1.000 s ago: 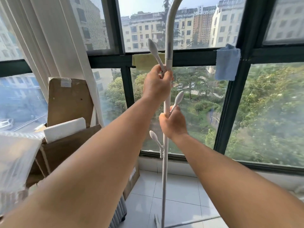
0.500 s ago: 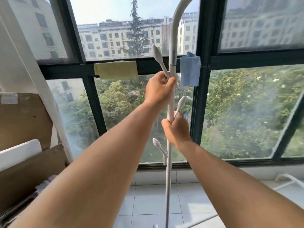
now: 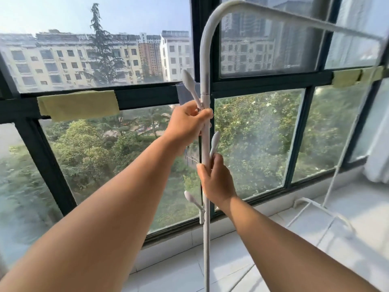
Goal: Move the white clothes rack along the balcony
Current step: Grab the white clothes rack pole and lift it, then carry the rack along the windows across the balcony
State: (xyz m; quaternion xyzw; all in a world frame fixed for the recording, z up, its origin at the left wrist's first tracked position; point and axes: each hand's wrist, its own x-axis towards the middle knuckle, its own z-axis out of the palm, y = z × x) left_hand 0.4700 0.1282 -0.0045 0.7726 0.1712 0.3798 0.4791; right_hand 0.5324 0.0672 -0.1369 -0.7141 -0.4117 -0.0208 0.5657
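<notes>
Both hands were wrapped around the near upright of the clothes rack (image 3: 205, 60), left hand (image 3: 187, 121) above right hand (image 3: 217, 182), beside the window (image 3: 252, 133). Keeping the upright vertical and the feet off the floor (image 3: 242, 270) would likely prevent snagging.

Pale tiled floor (image 3: 174, 272), running along the foot of the window wall to the far right end. Standing on it: the white clothes rack (image 3: 205, 239), its near upright pole planted at the near edge of the tiles, its far upright at the right end near the window sill. Lying low on the tiles between them, the rack's rounded white base frame (image 3: 328, 213).
</notes>
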